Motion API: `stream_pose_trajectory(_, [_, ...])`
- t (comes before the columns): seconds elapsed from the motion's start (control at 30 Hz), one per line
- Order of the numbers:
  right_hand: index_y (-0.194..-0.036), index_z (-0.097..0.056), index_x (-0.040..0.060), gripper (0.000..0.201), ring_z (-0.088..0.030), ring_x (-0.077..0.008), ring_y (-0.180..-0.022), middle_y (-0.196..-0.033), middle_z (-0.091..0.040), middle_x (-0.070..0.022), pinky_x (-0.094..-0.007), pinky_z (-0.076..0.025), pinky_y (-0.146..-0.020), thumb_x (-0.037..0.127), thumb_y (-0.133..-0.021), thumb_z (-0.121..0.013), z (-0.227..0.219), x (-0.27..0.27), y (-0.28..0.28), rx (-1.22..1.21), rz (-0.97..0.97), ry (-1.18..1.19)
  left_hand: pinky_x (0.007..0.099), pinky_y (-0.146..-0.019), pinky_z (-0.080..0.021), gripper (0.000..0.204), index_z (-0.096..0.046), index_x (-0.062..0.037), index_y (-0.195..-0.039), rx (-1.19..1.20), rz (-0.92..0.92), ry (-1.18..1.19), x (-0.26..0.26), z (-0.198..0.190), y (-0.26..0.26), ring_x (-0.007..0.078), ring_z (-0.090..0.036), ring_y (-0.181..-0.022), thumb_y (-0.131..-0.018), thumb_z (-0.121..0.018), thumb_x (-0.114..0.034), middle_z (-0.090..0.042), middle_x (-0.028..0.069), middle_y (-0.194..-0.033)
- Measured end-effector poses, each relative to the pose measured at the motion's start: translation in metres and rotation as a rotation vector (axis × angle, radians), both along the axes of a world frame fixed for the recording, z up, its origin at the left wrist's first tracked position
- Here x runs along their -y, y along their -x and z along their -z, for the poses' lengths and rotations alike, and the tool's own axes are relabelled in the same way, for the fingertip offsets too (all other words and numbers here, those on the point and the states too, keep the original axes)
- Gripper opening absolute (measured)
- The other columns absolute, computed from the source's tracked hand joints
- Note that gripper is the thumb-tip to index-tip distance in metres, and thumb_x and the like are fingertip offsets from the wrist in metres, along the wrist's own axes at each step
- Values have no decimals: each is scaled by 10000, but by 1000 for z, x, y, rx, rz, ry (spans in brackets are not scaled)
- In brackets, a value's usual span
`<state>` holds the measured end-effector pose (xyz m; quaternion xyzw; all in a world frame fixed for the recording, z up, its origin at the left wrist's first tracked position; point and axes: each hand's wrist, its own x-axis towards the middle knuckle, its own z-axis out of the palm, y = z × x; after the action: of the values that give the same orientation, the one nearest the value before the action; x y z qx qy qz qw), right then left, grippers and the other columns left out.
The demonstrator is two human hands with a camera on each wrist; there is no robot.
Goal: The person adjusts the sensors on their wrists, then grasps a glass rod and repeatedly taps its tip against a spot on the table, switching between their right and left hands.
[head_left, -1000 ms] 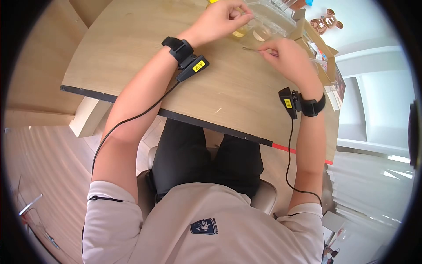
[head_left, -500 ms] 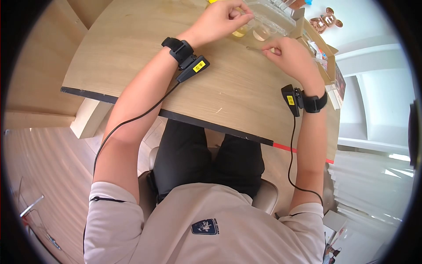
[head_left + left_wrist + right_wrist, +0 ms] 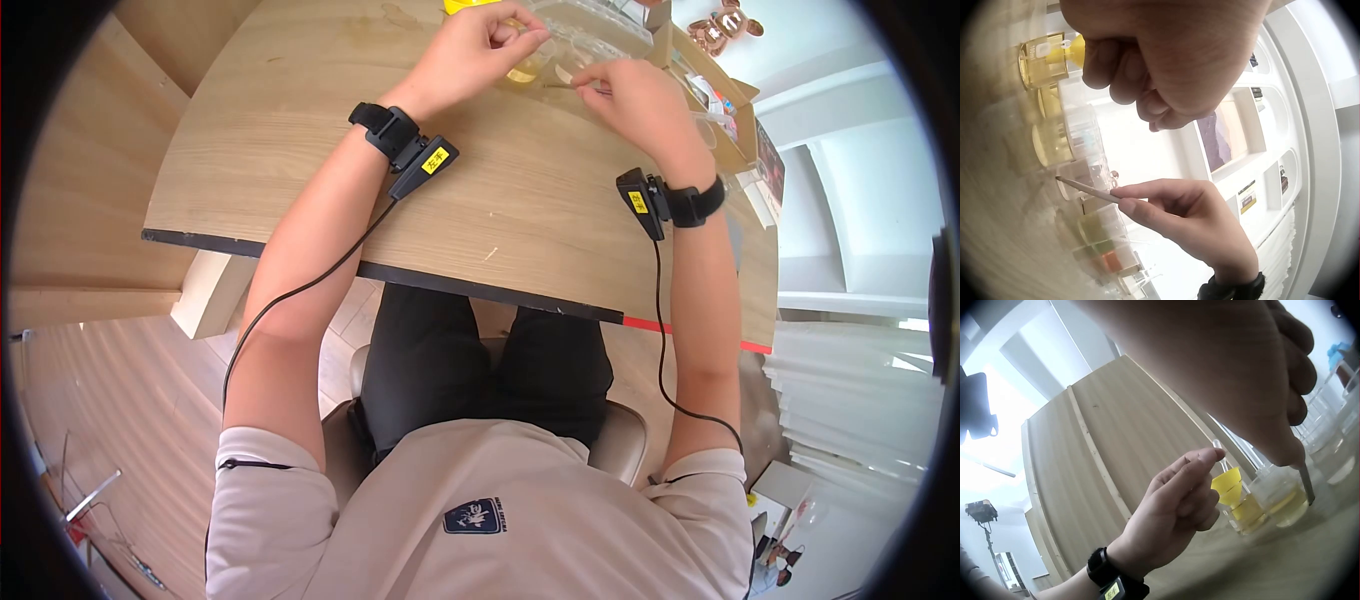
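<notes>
My left hand [image 3: 485,45] is raised over the far part of the table, fingers curled and thumb meeting index finger. In the right wrist view a clear rod [image 3: 1223,464] runs from its fingertips down toward a yellow funnel [image 3: 1227,486]. The funnel sits in a beaker of yellow liquid [image 3: 1249,515]. My right hand [image 3: 640,105] pinches a thin, tapered greyish stick [image 3: 1088,189] between thumb and index finger. Its dark tip points down, close to the tabletop in front of the cups. Beside the funnel beaker stands a second beaker with pale yellow liquid [image 3: 1054,147].
A clear cup [image 3: 1075,181] and containers of green [image 3: 1099,234] and red [image 3: 1110,260] liquid continue the row. Behind are a clear plastic tray [image 3: 600,30] and an open cardboard box [image 3: 712,75]. A shiny bear figure [image 3: 725,25] stands at the back right.
The head view has shifted slightly, so the table sits differently in it. My right hand has moved the stick a little closer to the cups. My left hand keeps its pose.
</notes>
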<state>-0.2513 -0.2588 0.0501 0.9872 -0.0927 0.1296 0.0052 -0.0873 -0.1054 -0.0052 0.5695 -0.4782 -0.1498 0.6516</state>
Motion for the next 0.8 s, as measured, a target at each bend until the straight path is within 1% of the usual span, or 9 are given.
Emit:
stream_pose_trajectory(0.1, [-951,-789,136,159,-698,-307,-853,-869,-738,-89,-428,-553,-742,215,-868,-680,4,1,1,14,-39,74,203,-568,-380,150,-673,-10,-1036,64,-6,-7,1,0,0,1,-456,-637,-1023,-644,-157,-567,-80,-711])
stream_pose_trajectory(0.2, [-961,-790,141,156,-699,-310,-858,-874,-737,-90,-430,-554,-742,202,-868,-680,-1,-1,0,-44,-54,-33,204,-563,-374,151,-673,-14,-1025,-4,-4,-11,-1,4,-3,4,-456,-637,-1019,-650,-163,-566,-81,-711])
stream_pose_trajectory(0.37, [-972,-787,143,161,-704,-307,-876,-895,-739,-93,-421,-557,-744,208,-863,-688,5,3,5,-20,18,56,206,-556,-376,153,-671,-11,-1020,64,-31,1,-1,1,0,3,-468,-634,-1017,-653,-163,-587,-70,-714])
stream_pose_trajectory(0.47, [-965,-783,137,159,-705,-300,-880,-898,-741,-85,-411,-558,-747,215,-862,-691,1,-2,9,-35,25,41,200,-560,-383,156,-670,-8,-1021,7,-27,9,0,1,0,2,-473,-633,-1019,-650,-163,-600,-64,-721])
stream_pose_trajectory(0.6, [-962,-780,126,161,-705,-299,-881,-903,-741,-83,-408,-559,-755,221,-868,-691,-7,3,15,-100,50,0,196,-569,-393,157,-671,-8,-1024,32,-6,-1,-1,0,-1,2,-475,-636,-1021,-648,-164,-605,-62,-728])
stream_pose_trajectory(0.67, [-1032,-776,105,215,-721,-273,-844,-924,-743,-126,-375,-555,-744,254,-892,-712,-7,5,18,-101,14,44,196,-577,-403,157,-672,-7,-1026,8,9,-5,-1,0,-1,4,-477,-641,-1021,-647,-162,-608,-61,-733])
stream_pose_trajectory(0.7, [-1032,-776,105,215,-721,-273,-844,-924,-743,-126,-375,-555,-744,254,-892,-712,-8,6,20,-101,17,43,196,-577,-403,157,-672,-7,-1026,8,12,-6,-1,0,0,4,-477,-641,-1021,-647,-162,-608,-61,-733])
stream_pose_trajectory(0.77, [-1043,-767,99,210,-709,-278,-817,-907,-733,-128,-385,-544,-731,237,-899,-704,-12,6,24,-81,16,-65,196,-575,-401,149,-673,-8,-1026,13,-4,11,0,0,1,3,-478,-644,-1018,-649,-155,-606,-63,-733])
stream_pose_trajectory(0.8, [-1043,-767,99,210,-709,-278,-817,-907,-733,-128,-385,-544,-731,237,-899,-704,-9,6,26,-85,14,-66,196,-575,-401,149,-673,-8,-1026,10,-5,11,-2,0,1,3,-478,-644,-1018,-649,-155,-606,-63,-733])
